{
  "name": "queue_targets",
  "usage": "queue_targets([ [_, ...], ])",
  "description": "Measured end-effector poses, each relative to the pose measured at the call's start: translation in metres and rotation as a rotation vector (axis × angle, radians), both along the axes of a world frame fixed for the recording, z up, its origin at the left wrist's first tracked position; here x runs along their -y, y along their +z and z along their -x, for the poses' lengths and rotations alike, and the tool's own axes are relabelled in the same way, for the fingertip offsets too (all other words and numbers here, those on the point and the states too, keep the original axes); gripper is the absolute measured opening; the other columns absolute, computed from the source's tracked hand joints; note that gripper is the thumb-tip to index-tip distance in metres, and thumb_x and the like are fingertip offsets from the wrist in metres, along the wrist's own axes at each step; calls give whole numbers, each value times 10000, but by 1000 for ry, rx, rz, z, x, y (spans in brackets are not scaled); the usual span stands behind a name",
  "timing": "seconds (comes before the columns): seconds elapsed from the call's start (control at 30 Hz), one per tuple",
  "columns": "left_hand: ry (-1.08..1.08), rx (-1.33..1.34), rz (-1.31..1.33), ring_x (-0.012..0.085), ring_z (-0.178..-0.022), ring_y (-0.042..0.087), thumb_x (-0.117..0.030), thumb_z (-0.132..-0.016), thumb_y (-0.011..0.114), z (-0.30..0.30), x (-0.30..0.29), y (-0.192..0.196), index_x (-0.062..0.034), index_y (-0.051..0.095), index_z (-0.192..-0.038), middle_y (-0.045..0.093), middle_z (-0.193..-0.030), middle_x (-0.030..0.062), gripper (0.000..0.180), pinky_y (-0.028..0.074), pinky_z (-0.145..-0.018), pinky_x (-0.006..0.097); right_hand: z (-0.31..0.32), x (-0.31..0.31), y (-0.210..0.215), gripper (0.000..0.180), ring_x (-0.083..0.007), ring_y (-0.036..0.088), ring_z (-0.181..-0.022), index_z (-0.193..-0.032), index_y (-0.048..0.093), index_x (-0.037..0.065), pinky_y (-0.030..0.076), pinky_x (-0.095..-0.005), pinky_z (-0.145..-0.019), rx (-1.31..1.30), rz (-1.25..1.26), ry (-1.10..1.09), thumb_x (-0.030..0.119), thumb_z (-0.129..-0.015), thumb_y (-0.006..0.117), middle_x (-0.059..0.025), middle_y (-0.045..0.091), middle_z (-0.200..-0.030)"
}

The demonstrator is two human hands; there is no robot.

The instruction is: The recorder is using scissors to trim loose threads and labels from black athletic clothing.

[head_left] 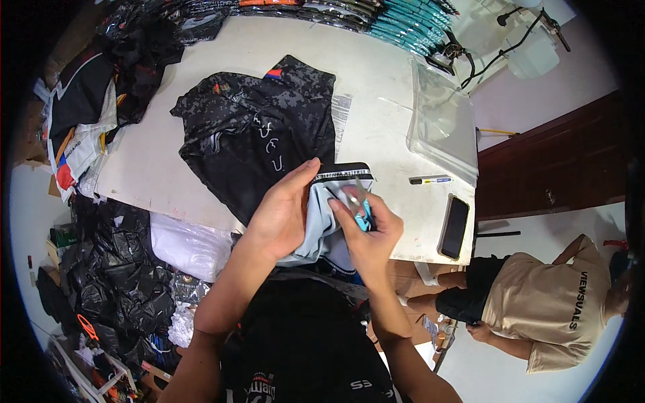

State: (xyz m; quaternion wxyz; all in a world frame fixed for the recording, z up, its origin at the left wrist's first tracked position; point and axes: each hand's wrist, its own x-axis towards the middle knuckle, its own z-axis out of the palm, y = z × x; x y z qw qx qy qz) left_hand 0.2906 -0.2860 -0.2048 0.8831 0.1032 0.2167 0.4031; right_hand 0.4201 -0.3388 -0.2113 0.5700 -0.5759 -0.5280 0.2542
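A dark camouflage-patterned garment (259,131) lies spread on the white table (376,87). Its light grey inner lining (321,232) is turned out near the black waistband (349,169) at the table's front edge. My left hand (285,208) rests flat on the lining and holds the fabric down. My right hand (366,232) is closed around a small tool with a blue handle (363,218) and a metal tip, pressed against the lining just under the waistband.
A black phone (454,226) and a pen (430,180) lie on the table's right side, beside a stack of clear plastic bags (443,121). Folded garments (403,23) line the far edge. Clothes piles (87,114) sit left. A person in a beige shirt (551,302) crouches at right.
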Motion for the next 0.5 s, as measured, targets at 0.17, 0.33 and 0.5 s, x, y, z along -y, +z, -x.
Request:
queue_targets([
  [0.17, -20, 97, 8, 225, -918, 608, -303, -935, 436, 4, 0, 3, 13, 538, -1062, 624, -999, 129, 355, 469, -837, 354, 2, -5, -13, 115, -11, 392, -609, -838, 611, -2, 323, -154, -540, 106, -97, -36, 20, -760, 692, 57, 478, -653],
  [0.33, 13, 9, 7, 242, -997, 587, -301, -937, 424, 8, -2, 10, 24, 540, -1096, 620, -1041, 134, 380, 434, -910, 376, -21, -11, -19, 59, -23, 409, -644, -867, 583, 0, 346, -167, -590, -33, -70, -160, 58, -857, 588, 40, 503, -677],
  [0.5, 57, -104, -49, 188, -937, 604, -235, -910, 506, 12, -5, 10, -54, 585, -991, 624, -1046, 125, 213, 457, -857, 334, -74, -18, -8, 188, -13, 325, -542, -714, 501, 58, 258, -182, -481, -98, -94, -415, 82, -896, 540, 55, 435, -612],
])
